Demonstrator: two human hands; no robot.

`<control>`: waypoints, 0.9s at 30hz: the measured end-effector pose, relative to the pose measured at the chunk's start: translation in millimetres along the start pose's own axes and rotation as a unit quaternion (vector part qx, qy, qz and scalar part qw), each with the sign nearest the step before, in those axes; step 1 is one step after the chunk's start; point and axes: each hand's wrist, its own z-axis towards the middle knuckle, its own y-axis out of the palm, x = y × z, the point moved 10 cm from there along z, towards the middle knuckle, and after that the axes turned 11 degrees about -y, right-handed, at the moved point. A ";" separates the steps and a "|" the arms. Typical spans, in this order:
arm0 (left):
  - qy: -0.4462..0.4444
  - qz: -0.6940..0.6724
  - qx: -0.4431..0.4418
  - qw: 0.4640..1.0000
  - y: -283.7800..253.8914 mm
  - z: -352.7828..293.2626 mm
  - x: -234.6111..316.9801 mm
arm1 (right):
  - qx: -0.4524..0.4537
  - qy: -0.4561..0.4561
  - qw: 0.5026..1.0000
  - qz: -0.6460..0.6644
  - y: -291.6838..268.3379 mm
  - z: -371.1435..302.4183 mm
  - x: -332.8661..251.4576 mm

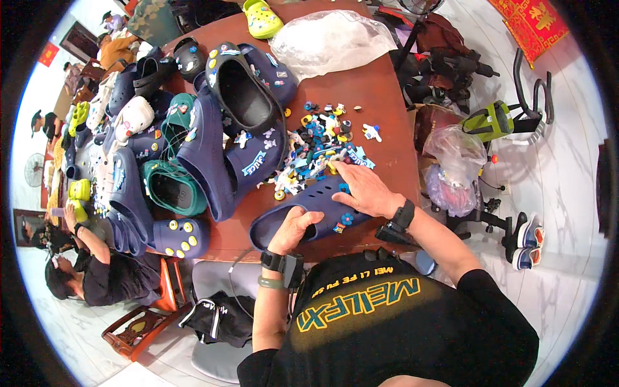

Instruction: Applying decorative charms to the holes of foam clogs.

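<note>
Navy clog (324, 206) lies at the near edge of the brown table (380, 90), several charms, among them a blue flower (348, 219), on its upper. Left hand (291, 231) grips the opening's rim, thumb on top, other fingers hidden. Right hand (369, 190) spreads over the upper, fingers extended; whether they pinch anything cannot be told. Assessed step: charm fitting, partly done. Next move appears to call for a steady shoe and firm pressure at a free hole. Beyond: loose charms (322, 132), then a plastic sheet (332, 42) and lime clog (262, 20).
</note>
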 end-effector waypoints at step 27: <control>0.013 0.112 0.099 0.989 -22.7 6.1 -12.5 | -0.009 -0.297 0.951 -0.088 11.5 -21.9 -42.3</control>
